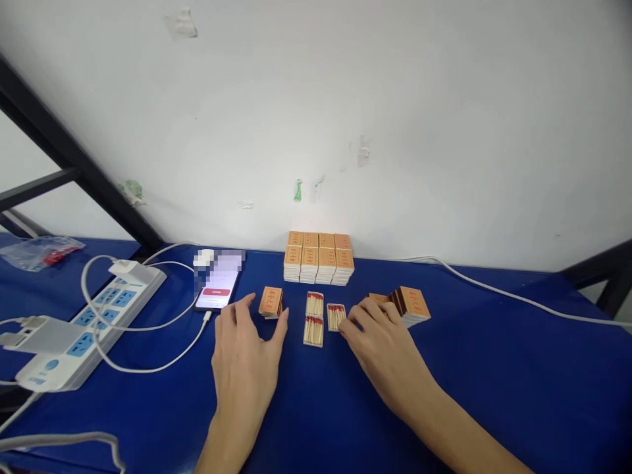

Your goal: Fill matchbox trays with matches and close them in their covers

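Note:
My left hand [247, 355] is open, thumb and fingers spread to either side of a small stack of orange matchbox sleeves [270, 300]. The thumb tip is close to the stack's right side; whether it touches, I cannot tell. My right hand [378, 339] is closed, with thumb and index finger at the right edge of a tray of matches [336, 317]. Left of that tray lie two more, an upper match tray [315, 304] and a lower match tray [313, 331], all with red heads pointing away from me. Behind my right fingers, several matchboxes [413, 304] lean in a row, partly hidden.
A block of stacked matchboxes [318, 257] stands near the wall. To the left are a lit phone [220, 283] on a charging cable, a white power strip [93, 329] with chargers, and a plastic bag [39, 253]. Another white cable [494, 296] crosses the blue table [494, 382].

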`<state>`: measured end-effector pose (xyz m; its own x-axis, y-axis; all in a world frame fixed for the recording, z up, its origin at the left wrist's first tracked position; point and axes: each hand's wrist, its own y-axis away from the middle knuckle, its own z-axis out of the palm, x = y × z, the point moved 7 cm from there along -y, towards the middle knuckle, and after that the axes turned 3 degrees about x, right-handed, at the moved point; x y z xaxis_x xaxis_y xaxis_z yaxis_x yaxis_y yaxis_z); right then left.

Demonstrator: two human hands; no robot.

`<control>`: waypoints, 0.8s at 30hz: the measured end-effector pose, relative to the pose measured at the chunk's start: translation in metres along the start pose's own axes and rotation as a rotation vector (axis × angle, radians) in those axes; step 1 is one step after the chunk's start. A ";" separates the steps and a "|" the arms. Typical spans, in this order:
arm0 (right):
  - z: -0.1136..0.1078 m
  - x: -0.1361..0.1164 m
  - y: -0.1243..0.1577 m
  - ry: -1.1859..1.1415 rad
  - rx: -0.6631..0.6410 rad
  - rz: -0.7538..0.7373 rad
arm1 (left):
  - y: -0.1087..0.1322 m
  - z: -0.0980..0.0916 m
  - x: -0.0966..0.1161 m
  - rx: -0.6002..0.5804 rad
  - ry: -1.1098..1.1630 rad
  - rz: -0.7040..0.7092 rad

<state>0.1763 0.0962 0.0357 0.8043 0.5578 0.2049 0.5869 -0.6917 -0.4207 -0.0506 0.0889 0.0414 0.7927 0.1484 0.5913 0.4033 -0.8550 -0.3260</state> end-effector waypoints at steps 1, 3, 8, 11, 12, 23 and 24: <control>-0.002 0.000 0.004 -0.001 0.002 0.000 | -0.002 0.001 -0.001 0.004 -0.034 0.012; -0.007 0.001 0.012 -0.008 0.002 0.006 | -0.005 0.003 -0.004 0.010 -0.079 0.030; -0.022 0.002 0.033 -0.039 0.020 0.033 | -0.006 -0.002 -0.003 0.074 -0.068 0.112; -0.031 0.001 0.043 -0.036 0.048 0.085 | 0.005 -0.015 0.007 0.159 0.006 0.206; -0.034 0.001 0.046 -0.032 0.058 0.116 | 0.012 -0.020 0.010 0.176 0.040 0.238; -0.010 -0.012 0.053 -0.078 0.111 0.522 | 0.095 0.000 -0.011 -0.325 0.252 0.399; -0.008 -0.013 0.053 -0.087 0.110 0.529 | 0.098 0.003 -0.013 -0.341 0.253 0.395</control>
<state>0.1977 0.0487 0.0173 0.9738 0.1857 -0.1315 0.0873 -0.8386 -0.5377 -0.0201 0.0049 -0.0003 0.7020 -0.3022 0.6449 -0.1046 -0.9394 -0.3264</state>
